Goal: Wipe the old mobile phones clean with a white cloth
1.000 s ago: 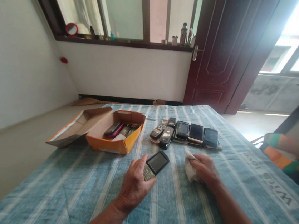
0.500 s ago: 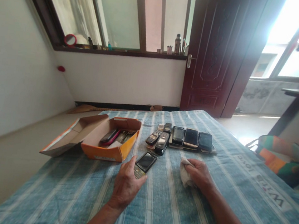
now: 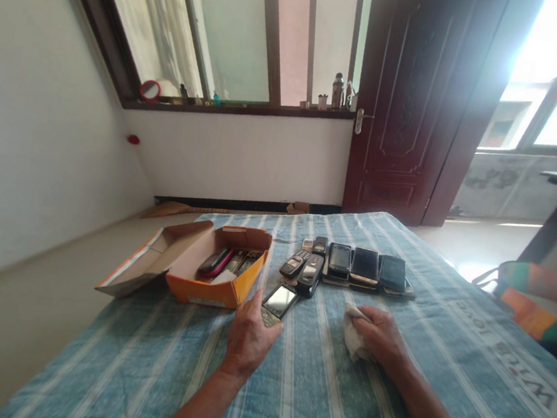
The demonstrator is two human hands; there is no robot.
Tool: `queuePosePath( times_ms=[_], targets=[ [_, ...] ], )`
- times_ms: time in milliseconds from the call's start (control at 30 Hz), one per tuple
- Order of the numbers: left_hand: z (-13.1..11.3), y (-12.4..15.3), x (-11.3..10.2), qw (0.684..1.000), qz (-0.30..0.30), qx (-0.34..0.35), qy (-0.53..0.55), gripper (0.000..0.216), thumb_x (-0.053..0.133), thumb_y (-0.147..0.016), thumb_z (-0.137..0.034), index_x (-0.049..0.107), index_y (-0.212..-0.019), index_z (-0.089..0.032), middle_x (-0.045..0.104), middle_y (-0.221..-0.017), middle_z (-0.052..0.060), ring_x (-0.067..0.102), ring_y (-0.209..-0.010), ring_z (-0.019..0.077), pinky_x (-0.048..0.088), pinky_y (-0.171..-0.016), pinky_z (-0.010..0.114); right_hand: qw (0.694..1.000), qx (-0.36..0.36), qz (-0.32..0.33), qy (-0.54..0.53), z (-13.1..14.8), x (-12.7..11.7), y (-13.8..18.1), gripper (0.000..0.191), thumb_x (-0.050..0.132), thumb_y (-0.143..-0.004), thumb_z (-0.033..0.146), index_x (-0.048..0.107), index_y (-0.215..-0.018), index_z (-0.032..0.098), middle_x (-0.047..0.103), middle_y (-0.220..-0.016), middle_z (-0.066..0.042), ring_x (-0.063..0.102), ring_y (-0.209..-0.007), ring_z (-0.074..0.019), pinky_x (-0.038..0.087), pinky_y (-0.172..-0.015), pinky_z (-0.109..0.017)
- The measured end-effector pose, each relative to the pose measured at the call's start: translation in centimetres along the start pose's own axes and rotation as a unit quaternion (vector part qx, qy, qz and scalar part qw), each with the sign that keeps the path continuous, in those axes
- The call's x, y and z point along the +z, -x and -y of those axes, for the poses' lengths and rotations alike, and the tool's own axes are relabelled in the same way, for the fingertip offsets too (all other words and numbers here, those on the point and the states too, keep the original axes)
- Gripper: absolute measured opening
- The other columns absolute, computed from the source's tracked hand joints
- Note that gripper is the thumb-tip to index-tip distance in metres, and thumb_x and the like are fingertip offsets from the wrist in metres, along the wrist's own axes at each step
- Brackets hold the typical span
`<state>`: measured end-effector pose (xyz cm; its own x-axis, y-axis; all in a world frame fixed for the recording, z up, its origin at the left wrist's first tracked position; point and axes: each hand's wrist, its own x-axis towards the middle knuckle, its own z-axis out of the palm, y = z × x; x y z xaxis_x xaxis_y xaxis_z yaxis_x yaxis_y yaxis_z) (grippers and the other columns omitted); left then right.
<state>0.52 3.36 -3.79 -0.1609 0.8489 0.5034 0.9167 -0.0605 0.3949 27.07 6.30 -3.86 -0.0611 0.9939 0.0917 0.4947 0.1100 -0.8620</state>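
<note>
Between the thumb and fingers of my left hand (image 3: 250, 333) is a mobile phone (image 3: 279, 301) with a large screen and a keypad, its screen facing up and catching the light. My right hand (image 3: 383, 335) grips a crumpled white cloth (image 3: 353, 335) over the bedspread. Just beyond the held phone lie a dark candybar phone (image 3: 310, 273) and a keypad phone (image 3: 295, 262). Farther right, several touchscreen phones, such as a gold-edged one (image 3: 365, 266), sit in a row on top of others. An orange cardboard box (image 3: 213, 293) with its lid folded back holds more phones, left of my left hand.
A blue striped bedspread (image 3: 308, 387) covers the surface under everything. Behind it stand a white wall (image 3: 244, 158) and a dark red door (image 3: 406, 103). A window sill carries a thermos (image 3: 337, 89) and a red round mirror (image 3: 150, 90). A colourful bag (image 3: 524, 297) is at the right.
The view has shifted slightly, so everything appears a little farther right. The held phone's screen has gone from dark to brightly reflecting. Both hands keep their grips.
</note>
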Motion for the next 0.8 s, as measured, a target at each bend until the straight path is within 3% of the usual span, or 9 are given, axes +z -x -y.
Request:
queuePosePath(
  times_ms=[367,800],
  targets=[
    [0.0,0.2,0.0,1.000,0.004,0.002,-0.007,0.059,0.069,-0.069,-0.026,0.054,-0.125,-0.017,0.067,-0.115,0.011,0.062,-0.111,0.0286,0.050,-0.095,0.041,1.000,-0.003,0.000,-0.002,-0.2,0.2,0.1,0.027,0.047,-0.078,0.033,0.066,-0.067,0.017,0.055,-0.059,0.001,0.053,-0.062,-0.0162,0.035,-0.056,-0.026],
    [-0.8,0.1,-0.6,0.998,0.049,-0.037,-0.011,0.058,0.071,-0.067,-0.025,0.057,-0.122,-0.014,0.068,-0.112,0.011,0.059,-0.115,0.0279,0.046,-0.099,0.037,1.000,0.010,0.005,0.004,-1.0,0.5,-0.2,0.028,0.045,-0.076,0.036,0.065,-0.068,0.018,0.053,-0.060,0.001,0.051,-0.063,-0.0156,0.034,-0.057,-0.026]
  ],
)
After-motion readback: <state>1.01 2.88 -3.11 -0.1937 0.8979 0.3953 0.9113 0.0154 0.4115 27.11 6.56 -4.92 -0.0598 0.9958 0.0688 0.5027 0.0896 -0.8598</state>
